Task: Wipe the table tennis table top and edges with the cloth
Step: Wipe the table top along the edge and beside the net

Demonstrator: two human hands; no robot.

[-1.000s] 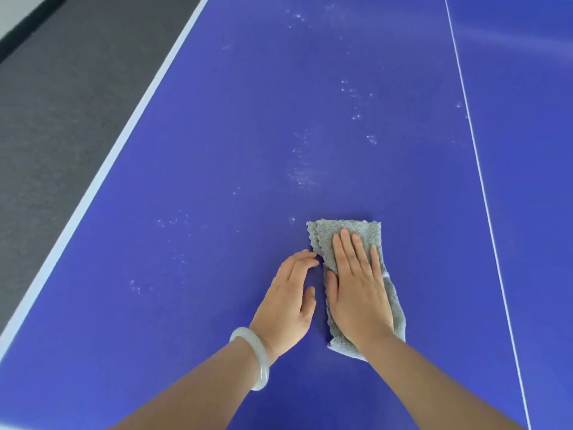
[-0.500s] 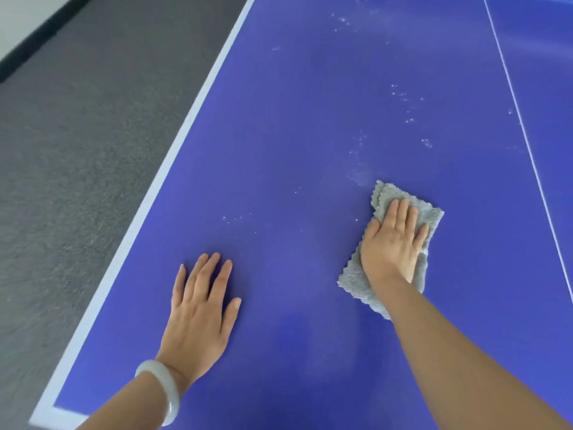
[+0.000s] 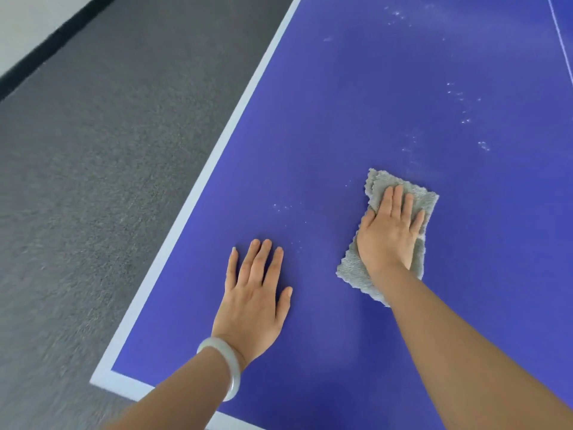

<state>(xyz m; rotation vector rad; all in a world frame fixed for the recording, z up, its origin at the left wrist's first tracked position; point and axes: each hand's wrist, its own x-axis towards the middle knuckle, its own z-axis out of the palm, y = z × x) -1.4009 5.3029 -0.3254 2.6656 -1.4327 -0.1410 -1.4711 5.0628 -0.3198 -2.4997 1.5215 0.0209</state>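
Observation:
The blue table tennis table [image 3: 356,103] fills most of the head view, with a white border line along its left and near edges. A folded grey cloth [image 3: 403,193] lies flat on the top, right of centre. My right hand [image 3: 387,231] presses on it with straight fingers, palm down. My left hand [image 3: 254,293], with a pale bangle on its wrist, rests flat on the bare blue surface near the table's left corner, apart from the cloth. White dust specks [image 3: 465,119] are scattered beyond the cloth.
Grey carpet floor [image 3: 93,181] lies left of the table. The table's near left corner [image 3: 102,380] is close to my left forearm. A thin white centre line [image 3: 561,41] runs at the far right. A black skirting strip crosses the top left.
My left hand left the cloth and moved left, flat onto the bare table. My right hand slid the cloth forward. The view shifted, bringing the table's left corner into sight.

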